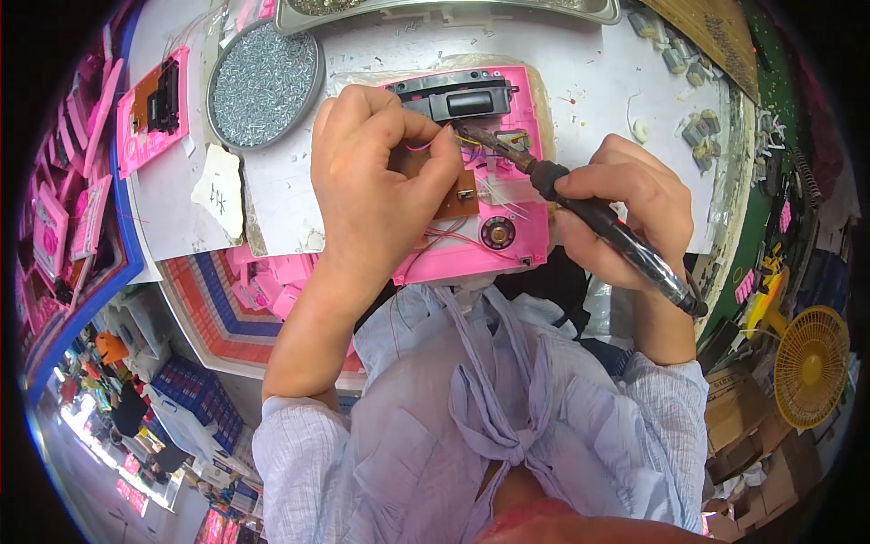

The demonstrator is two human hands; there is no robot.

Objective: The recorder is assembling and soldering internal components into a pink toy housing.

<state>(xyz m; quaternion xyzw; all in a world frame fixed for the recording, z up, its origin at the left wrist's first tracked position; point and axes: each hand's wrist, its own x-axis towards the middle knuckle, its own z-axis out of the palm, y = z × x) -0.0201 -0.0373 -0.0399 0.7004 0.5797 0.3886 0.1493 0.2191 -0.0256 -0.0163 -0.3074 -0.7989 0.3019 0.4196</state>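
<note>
A pink plastic housing [521,213] lies open on the table in front of me. My left hand [376,168] reaches over its left side, thumb and forefinger pinched on a thin wire [419,146]. In my right hand [634,195] is a soldering iron [603,220] with a dark handle; its tip comes close to the left fingertips. Partly under my left hand sits a brown circuit board [460,204]. A black plastic part [467,102] lies along the housing's far edge. Close to the near edge is a small round speaker [497,233], and loose wires [503,198] cross the middle.
A round tray of small screws [265,83] stands at the left, near a torn white piece [217,192]. Another pink housing [154,113] lies farther left. A metal tray [453,14] is at the back. Small grey parts [698,136] lie at right, beyond them a yellow fan [811,365].
</note>
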